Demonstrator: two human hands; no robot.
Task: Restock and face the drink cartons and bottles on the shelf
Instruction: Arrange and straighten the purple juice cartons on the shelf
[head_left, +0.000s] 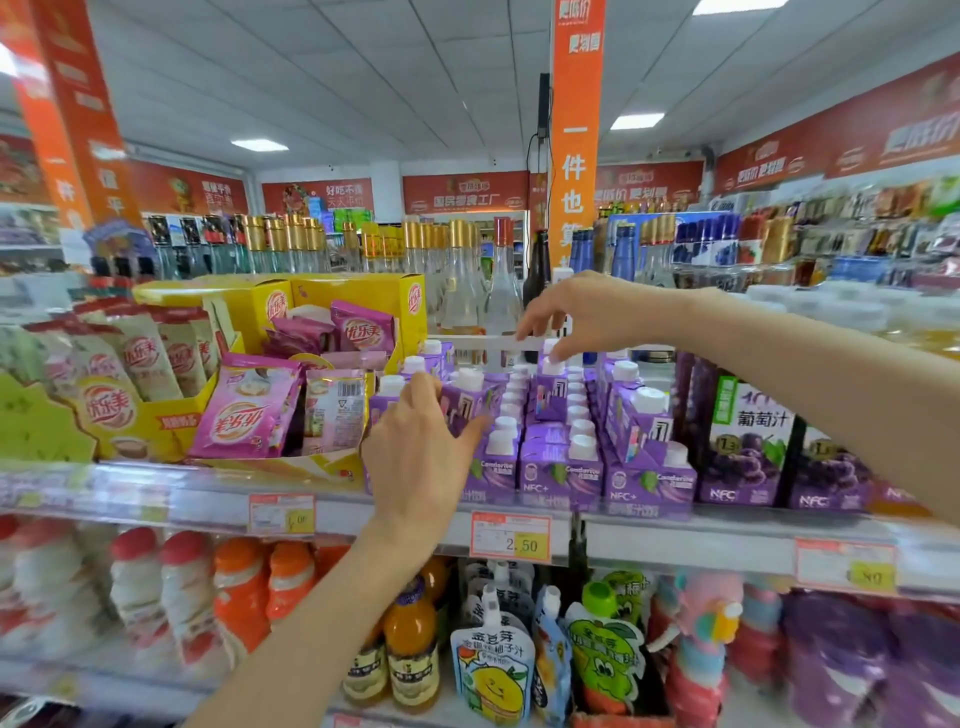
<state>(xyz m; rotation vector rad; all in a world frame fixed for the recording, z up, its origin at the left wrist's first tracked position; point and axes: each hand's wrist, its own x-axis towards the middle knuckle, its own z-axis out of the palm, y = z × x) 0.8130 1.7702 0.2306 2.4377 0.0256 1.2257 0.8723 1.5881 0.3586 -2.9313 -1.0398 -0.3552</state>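
Several small purple drink cartons (561, 467) with white caps stand in rows on the upper shelf (675, 530). My left hand (421, 457) covers the front-left carton, fingers curled round its top and thumb against the carton beside it. My right hand (576, 312) reaches to the back of the rows and pinches the white cap of a rear purple carton (551, 395) between thumb and fingers. Taller dark grape juice cartons (748, 441) stand to the right of the purple rows.
Yellow display boxes with pink milk-tea sachets (244, 410) sit left of the cartons. Clear glass bottles (462, 280) with gold caps line the far side. The lower shelf holds yoghurt bottles (182, 587), orange juice bottles (410, 649) and juice pouches (493, 670). Price tags (511, 538) hang on the shelf edge.
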